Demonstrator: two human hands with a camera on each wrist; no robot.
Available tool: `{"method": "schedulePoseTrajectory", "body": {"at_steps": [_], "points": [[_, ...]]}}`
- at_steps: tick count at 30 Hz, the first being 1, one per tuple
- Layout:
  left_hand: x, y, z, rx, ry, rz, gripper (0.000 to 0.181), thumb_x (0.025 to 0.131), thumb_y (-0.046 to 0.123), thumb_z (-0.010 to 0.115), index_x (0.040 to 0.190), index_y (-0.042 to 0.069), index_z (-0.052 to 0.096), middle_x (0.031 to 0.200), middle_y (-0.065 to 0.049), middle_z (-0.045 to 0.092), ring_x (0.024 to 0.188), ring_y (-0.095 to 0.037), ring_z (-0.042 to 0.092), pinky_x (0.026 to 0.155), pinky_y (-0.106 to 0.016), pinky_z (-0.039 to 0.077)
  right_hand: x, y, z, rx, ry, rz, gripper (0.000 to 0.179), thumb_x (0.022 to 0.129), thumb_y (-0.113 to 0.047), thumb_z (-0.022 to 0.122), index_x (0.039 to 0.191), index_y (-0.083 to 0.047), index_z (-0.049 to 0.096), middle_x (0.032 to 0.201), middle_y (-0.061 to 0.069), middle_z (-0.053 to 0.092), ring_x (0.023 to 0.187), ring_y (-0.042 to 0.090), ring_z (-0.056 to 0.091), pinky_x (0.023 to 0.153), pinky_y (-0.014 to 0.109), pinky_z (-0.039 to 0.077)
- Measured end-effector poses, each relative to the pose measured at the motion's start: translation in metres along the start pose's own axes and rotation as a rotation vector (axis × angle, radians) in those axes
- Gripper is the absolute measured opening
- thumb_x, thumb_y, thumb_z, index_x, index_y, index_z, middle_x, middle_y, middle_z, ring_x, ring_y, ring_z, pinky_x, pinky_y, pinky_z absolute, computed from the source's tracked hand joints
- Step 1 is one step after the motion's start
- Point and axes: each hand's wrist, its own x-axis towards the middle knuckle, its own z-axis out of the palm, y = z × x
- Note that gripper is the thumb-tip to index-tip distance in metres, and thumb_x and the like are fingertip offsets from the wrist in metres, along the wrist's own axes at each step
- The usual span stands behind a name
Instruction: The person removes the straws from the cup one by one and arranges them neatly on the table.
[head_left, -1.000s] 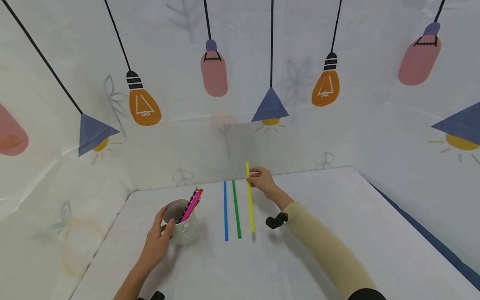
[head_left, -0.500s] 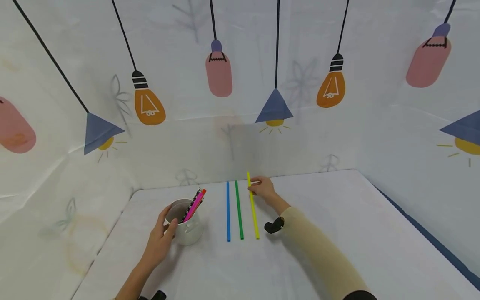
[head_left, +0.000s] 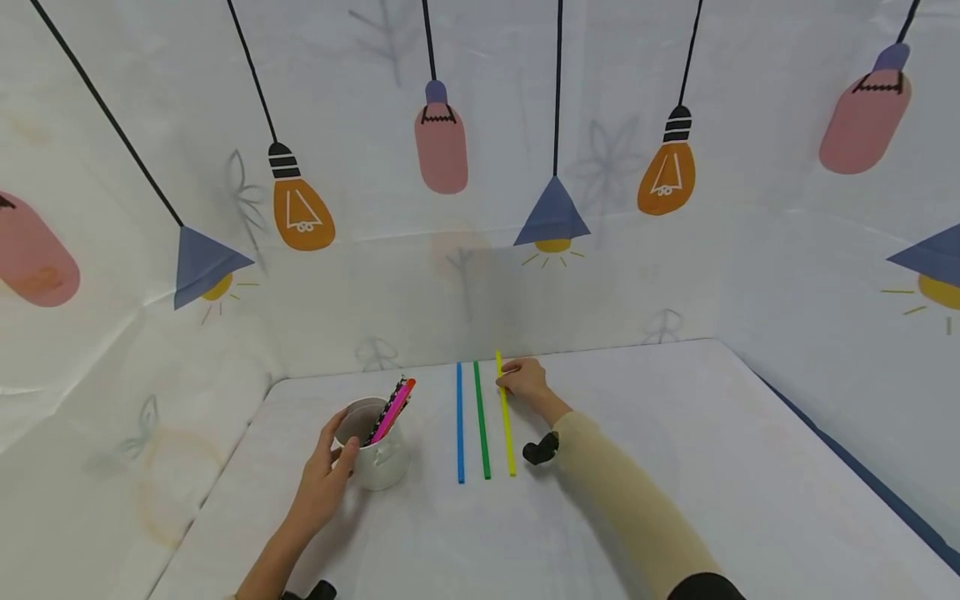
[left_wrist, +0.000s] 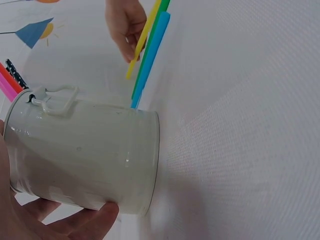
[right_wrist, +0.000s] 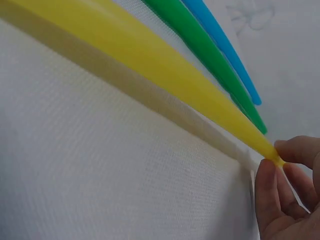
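Observation:
My left hand (head_left: 324, 479) grips a whitish cup-like metal pot (head_left: 384, 468), its fingers and thumb round the side. A small wire loop (left_wrist: 62, 102) sticks out from the pot's wall in the left wrist view. Inside lean several straws (head_left: 393, 410): pink, orange-red and black with white dots. With thumb and fingers my right hand (head_left: 527, 382) pinches the far end of a yellow straw (head_left: 507, 437). To its left, a green straw (head_left: 482, 429) and a blue straw (head_left: 460, 429) lie roughly parallel on the table, their far ends near its back edge.
A white cloth covers the table (head_left: 600, 500). Right behind it rises a pale wall sheet (head_left: 337, 308) printed with lamps and bulbs. The pot stands left of the straws. A dark blue strip (head_left: 862, 458) runs along the table's right side.
My right hand has lowered the yellow straw, which hung tilted above the table, down beside the green one. The left hand keeps holding the pot. The head view has shifted slightly.

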Motion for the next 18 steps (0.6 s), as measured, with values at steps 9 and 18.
{"method": "schedulePoseTrajectory", "body": {"at_steps": [9,18], "points": [[0.0002,0.0002,0.0003,-0.001,0.007,0.003,0.053,0.105,0.027,0.044,0.153,0.016,0.022,0.152,-0.02,0.031,0.118,-0.053,0.049,0.079,-0.049,0.056,0.0028,0.005,0.0037,-0.01,-0.015,-0.013,0.027,0.082,-0.006,0.075,0.107,0.002,0.068,0.089,0.011,0.066,0.068,0.016,0.06,0.059,0.024,0.051],[0.0001,-0.0006,0.0008,-0.006,-0.003,-0.008,0.054,0.105,0.028,0.044,0.153,0.016,0.021,0.152,-0.021,0.029,0.119,-0.054,0.048,0.08,-0.049,0.055,0.0058,0.0089,0.0088,-0.082,0.011,-0.025,0.028,0.081,-0.008,0.077,0.106,0.0,0.069,0.087,0.009,0.066,0.068,0.016,0.059,0.059,0.024,0.05]]}}
